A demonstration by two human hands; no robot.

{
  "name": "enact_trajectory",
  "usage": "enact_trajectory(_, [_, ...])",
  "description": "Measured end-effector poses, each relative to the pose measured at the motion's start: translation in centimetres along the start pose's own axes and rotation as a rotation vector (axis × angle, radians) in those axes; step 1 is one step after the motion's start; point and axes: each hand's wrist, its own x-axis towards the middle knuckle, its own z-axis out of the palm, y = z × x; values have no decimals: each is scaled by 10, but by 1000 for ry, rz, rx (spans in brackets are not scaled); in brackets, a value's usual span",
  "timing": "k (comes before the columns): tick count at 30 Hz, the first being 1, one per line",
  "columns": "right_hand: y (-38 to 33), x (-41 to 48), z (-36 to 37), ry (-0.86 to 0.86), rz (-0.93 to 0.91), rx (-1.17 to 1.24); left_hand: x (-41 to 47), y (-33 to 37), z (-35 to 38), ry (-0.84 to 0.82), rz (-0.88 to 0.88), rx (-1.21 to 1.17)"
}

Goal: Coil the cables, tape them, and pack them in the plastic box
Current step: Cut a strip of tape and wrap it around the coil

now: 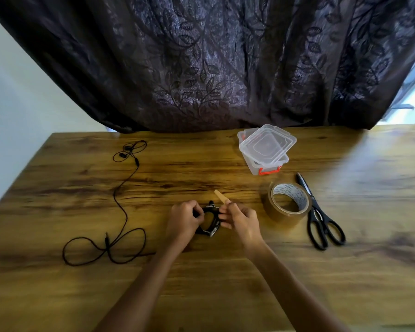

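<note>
A small coiled black cable (210, 224) lies at the middle of the wooden table (201, 295). My left hand (183, 219) grips its left side. My right hand (240, 218) pinches a short strip of brown tape (221, 196) that sticks up and away, just right of the coil. A black earphone cable (120, 207) lies loose and uncoiled on the left of the table. The clear plastic box (265, 161) with red latches stands at the back right, its lid (267, 143) resting askew on top.
A roll of brown tape (286, 203) lies right of my hands. Black scissors (321, 219) lie just beyond it, with a pen (302, 182) by their tip. A dark patterned curtain (213, 63) hangs behind the table's far edge.
</note>
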Motion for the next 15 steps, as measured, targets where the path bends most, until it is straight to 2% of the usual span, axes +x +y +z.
enact_trajectory(7, [-15,-3,-4,-39,-124,-121,1,9,-6,-10,17,-91])
enact_trajectory(12, [-25,-1,-1,-275,-119,-161,1,21,-19,-43,99,-131])
enact_trajectory(15, [-33,-6,1,-335,-104,-162,2,29,-33,-42,160,-139])
